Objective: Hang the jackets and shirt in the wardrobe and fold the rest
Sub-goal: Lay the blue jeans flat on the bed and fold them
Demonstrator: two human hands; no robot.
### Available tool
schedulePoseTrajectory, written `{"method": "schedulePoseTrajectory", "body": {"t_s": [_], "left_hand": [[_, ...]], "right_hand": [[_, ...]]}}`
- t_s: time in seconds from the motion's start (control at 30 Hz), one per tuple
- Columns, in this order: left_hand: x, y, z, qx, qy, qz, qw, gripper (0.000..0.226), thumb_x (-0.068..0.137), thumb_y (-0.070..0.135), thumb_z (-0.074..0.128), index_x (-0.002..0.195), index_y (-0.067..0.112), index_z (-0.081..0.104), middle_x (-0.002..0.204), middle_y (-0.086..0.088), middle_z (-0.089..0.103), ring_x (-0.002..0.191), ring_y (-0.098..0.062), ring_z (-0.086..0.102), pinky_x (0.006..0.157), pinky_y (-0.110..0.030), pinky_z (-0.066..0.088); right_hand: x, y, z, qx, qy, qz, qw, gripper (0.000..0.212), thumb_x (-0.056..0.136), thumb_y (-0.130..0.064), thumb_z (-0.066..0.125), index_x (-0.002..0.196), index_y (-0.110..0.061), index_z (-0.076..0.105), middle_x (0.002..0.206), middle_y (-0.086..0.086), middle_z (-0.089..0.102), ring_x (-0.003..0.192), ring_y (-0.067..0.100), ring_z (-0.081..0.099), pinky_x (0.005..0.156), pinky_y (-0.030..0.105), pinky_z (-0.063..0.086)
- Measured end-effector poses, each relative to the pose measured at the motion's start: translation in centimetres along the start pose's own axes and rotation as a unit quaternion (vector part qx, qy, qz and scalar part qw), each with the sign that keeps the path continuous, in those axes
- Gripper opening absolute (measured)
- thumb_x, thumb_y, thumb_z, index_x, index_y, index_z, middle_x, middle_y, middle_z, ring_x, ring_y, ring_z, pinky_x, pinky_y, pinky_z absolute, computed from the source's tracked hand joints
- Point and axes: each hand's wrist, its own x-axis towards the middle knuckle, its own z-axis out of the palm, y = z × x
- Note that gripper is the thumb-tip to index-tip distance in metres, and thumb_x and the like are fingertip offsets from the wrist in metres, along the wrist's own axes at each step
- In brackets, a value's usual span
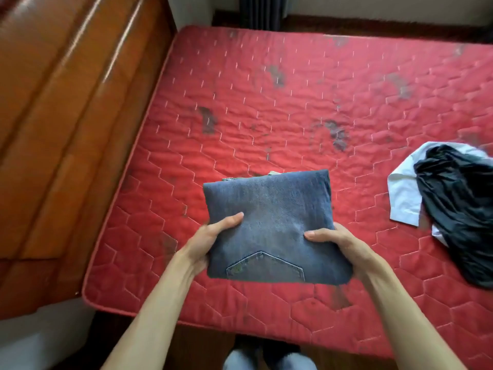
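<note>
Two hands carry the folded jeans [269, 225] above the bed [293, 89]: my left hand [210, 236] and right hand [336, 241] pinch opposite edges, thumbs on top, fingers presumably curled beneath, hidden by denim, so the folds lie flat. Unfolded dark and white clothes [453, 204] wait near the right edge.

On my screen the folded jeans [269, 217] read as matt blue denim, a coarse twill with raised stitching round the pocket. I see the mattress [293, 102] covered in red quilted cloth with a faint sheen, puckered along its hexagon seams and dulled by dark worn patches. The headboard [66, 102] looks like glossy varnished brown wood, streaked with highlights. The black garment [458, 204] is thin, smooth, slightly shiny fabric; the white cloth [402, 193] looks matt.
</note>
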Motion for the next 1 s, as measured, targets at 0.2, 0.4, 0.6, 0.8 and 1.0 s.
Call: {"method": "schedulePoseTrajectory", "body": {"t_s": [0.2, 0.4, 0.6, 0.8, 1.0], "left_hand": [[-8.8, 5.3, -0.5, 0.010, -0.005, 0.099, 0.995, 0.032, 0.078, 0.022, 0.075, 0.107, 0.010, 0.074, 0.108, -0.012, 0.074, 0.093, -0.025, 0.071, 0.076, -0.036, 0.059], [-16.0, 7.6, -0.2, -0.015, 0.067, 0.188, 0.980, 0.036, 0.085, 0.011, 0.072, 0.120, 0.003, 0.066, 0.115, -0.017, 0.071, 0.099, -0.030, 0.070, 0.078, -0.037, 0.059], [-22.1, 6.5, 0.6, -0.060, 0.158, 0.255, 0.952, 0.041, 0.078, 0.015, 0.080, 0.117, 0.005, 0.069, 0.117, -0.016, 0.072, 0.108, -0.034, 0.068, 0.092, -0.045, 0.056], [-28.5, 2.5, 1.9, -0.163, 0.231, 0.298, 0.912, 0.035, 0.080, 0.023, 0.073, 0.113, 0.009, 0.069, 0.112, -0.014, 0.074, 0.101, -0.030, 0.071, 0.084, -0.041, 0.056], [-36.1, -3.1, 2.3, -0.269, 0.285, 0.303, 0.869, 0.033, 0.086, 0.028, 0.067, 0.113, 0.009, 0.069, 0.106, -0.012, 0.076, 0.093, -0.027, 0.074, 0.076, -0.038, 0.061]], "right_hand": [[-4.4, -6.4, 5.4, -0.074, -0.066, -0.028, 0.995, 0.054, 0.060, -0.019, 0.080, 0.110, -0.006, 0.067, 0.103, 0.013, 0.075, 0.089, 0.024, 0.073, 0.070, 0.030, 0.058], [-6.8, -10.6, 10.3, -0.112, -0.062, -0.076, 0.989, 0.073, 0.050, -0.036, 0.086, 0.115, -0.008, 0.067, 0.105, 0.013, 0.075, 0.091, 0.027, 0.074, 0.073, 0.036, 0.058], [-9.4, -12.9, 13.5, -0.128, -0.122, -0.114, 0.978, 0.050, 0.055, -0.020, 0.082, 0.101, -0.011, 0.067, 0.087, 0.007, 0.077, 0.073, 0.020, 0.074, 0.060, 0.031, 0.058], [-10.9, -12.6, 16.6, -0.165, -0.205, -0.120, 0.957, 0.046, 0.057, -0.014, 0.084, 0.100, -0.016, 0.069, 0.096, 0.010, 0.076, 0.083, 0.025, 0.073, 0.071, 0.038, 0.056], [-13.5, -9.7, 21.9, -0.192, -0.328, -0.041, 0.924, 0.041, 0.062, -0.014, 0.080, 0.102, -0.007, 0.071, 0.101, 0.021, 0.073, 0.087, 0.036, 0.072, 0.079, 0.044, 0.057]]}}
